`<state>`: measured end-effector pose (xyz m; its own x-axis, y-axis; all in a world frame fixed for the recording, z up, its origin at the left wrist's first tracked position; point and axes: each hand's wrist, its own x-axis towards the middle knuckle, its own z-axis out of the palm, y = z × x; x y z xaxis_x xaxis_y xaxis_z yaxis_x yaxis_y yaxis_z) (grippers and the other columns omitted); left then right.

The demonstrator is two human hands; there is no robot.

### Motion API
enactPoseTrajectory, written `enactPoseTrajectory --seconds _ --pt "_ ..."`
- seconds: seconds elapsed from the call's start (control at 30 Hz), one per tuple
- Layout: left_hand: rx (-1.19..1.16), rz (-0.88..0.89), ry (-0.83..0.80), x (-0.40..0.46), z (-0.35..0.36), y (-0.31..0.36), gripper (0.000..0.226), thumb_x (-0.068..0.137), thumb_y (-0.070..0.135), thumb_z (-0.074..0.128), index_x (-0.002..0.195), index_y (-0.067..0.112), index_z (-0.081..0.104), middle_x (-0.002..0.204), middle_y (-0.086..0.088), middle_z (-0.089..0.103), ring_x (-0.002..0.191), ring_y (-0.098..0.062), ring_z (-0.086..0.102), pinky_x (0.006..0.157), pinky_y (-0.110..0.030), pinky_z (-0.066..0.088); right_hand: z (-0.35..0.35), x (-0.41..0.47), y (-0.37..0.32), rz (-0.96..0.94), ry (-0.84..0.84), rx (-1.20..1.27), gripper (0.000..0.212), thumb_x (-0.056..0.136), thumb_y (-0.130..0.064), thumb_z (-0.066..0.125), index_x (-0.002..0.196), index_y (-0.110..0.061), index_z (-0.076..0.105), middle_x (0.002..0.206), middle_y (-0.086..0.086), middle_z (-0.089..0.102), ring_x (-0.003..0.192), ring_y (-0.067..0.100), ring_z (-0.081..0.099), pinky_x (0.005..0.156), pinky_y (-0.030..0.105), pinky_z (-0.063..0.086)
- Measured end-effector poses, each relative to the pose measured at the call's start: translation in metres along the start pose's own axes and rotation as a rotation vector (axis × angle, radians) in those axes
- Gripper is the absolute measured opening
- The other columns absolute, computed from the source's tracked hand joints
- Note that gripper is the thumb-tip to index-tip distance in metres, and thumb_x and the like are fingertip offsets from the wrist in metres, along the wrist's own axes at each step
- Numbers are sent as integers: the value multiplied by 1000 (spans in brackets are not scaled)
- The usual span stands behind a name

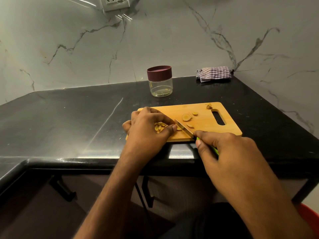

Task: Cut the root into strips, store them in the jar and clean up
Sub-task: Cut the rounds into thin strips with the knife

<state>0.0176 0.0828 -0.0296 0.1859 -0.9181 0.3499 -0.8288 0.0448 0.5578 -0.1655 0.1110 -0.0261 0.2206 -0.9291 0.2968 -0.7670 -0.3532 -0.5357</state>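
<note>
A wooden cutting board [203, 118] is laid on a black stone counter [69, 118], seen from above by a person standing at its front edge. The left hand [146, 128] is rested on the left end of the board, its fingers curled and its thumb and fingertips pinched around a thin slice of root [179, 128] that is pressed to the wood. A small heap of cut strips [159, 127] is sheltered under the palm of that hand. The right hand [222, 152] is wrapped around the green handle of a small knife [183, 128], with the forefinger stretched along the top of the blade. The blade is angled toward the left thumb, its tip just beside the pinched slice.

Further slices [187, 116] and a small offcut [190, 126] are scattered across the middle of the board, and a rough root end [209, 106] is left near the handle slot at the right.

Behind the board, a clear jar [160, 83] is stood upright with its dark red lid on. A checked cloth [214, 74] is folded at the back corner, against the marble wall [172, 40].
</note>
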Motion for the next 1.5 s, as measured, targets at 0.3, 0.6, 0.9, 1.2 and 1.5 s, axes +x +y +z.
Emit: enactPoseTrajectory --seconds 0.3,0.6,0.9,1.2,1.5 --pt "-4 -13 -12 3 0 3 7 83 49 74 79 47 69 112 18 54 126 -14 36 107 -54 31 -2 -2 0 -21 -13 -10 38 96 -47 39 133 -48 45 109 -21 61 76 0 38 76 16 41" --pt "22 5 -35 4 -1 3 14 84 47 74 72 46 66 108 18 50 122 -10 35 94 -35 16 11 10 -4 17 -6 -21 36 96 -46 42 131 -45 49 108 -17 62 75 3 38 66 20 40" --pt "18 7 -19 5 1 1 17 84 47 74 71 47 64 108 16 51 123 -13 35 103 -45 26 -13 -7 -3 38 -109 -49 35 95 -51 40 130 -54 44 112 -26 55 70 -1 35 61 10 33" --pt "15 -10 -20 2 1 3 6 85 49 72 87 45 67 115 14 50 127 -12 32 102 -39 20 -10 -2 -2 94 -112 -91 38 96 -49 43 133 -57 38 111 -19 55 86 2 32 80 24 44" --pt "143 85 -111 5 6 -1 16 98 49 54 109 59 60 128 16 36 134 -13 19 113 -51 18 -11 -1 -2 53 -130 -106 40 96 -49 42 135 -56 36 110 -20 53 90 2 36 79 22 41"
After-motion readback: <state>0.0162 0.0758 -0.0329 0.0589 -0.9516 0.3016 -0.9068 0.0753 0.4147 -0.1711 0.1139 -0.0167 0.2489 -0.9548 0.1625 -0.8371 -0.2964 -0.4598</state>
